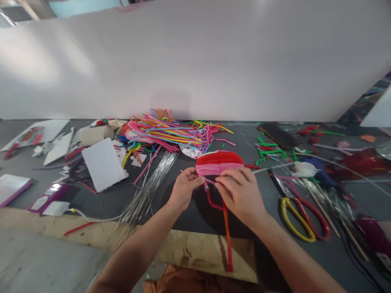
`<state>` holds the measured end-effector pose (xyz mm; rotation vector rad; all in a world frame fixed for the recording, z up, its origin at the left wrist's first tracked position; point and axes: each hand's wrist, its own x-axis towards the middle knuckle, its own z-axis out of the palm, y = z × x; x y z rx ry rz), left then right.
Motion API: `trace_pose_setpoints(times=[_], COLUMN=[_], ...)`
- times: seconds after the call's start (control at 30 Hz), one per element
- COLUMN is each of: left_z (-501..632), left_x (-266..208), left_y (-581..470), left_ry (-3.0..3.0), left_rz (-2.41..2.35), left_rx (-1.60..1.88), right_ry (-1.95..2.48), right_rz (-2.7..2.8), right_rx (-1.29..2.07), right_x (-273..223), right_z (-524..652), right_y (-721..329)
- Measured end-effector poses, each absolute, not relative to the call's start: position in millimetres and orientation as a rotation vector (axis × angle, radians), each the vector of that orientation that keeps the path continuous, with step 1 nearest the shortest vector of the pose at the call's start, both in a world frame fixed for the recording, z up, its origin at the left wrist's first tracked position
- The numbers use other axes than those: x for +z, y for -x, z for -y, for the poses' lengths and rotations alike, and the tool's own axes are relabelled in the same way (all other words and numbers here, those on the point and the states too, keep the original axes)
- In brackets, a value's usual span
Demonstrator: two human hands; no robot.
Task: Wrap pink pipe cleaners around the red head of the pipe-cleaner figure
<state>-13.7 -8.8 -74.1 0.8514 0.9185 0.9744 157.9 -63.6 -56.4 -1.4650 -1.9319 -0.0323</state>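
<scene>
Over the front of the dark table, both hands hold a rounded piece made of pipe cleaners (220, 159), with a red upper part and pink rows below. My left hand (184, 188) pinches a pink pipe cleaner (209, 181) at the lower left edge, thumb against fingers. My right hand (242, 195) is closed on the lower right side of the piece, covering part of the pink rows. Below it hangs an orange and red pipe-cleaner strip (227, 232). A twisted pink strand (210, 201) curves down between the hands.
Behind lies a heap of coloured pipe cleaners (171, 132). Thin metal wires (149, 189) spread to the left, near a white card (104, 165) and a cardboard tube (97, 135). Scissors with yellow and red handles (297, 219) lie right. A white panel (195, 61) stands behind.
</scene>
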Motion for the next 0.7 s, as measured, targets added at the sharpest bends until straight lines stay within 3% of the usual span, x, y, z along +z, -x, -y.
trace_pose_setpoints(times=[0.27, 0.47, 0.7], left_z=[8.8, 5.0, 5.4], left_x=[-78.7, -83.1, -79.5], left_y=[11.6, 11.8, 12.0], left_ry=[-0.958, -0.912, -0.901], left_rz=[-0.958, -0.990, -0.982], left_rx=[0.981, 0.892, 0.897], right_ry=[1.565, 2.271, 2.585], right_rz=[2.037, 1.931, 1.702], right_rx=[-0.061, -0.345, 0.137], right_x=[-46.9, -80.2, -98.2], right_z=[86.9, 143.4, 158.9], right_y=[-163.6, -253.3, -291.8])
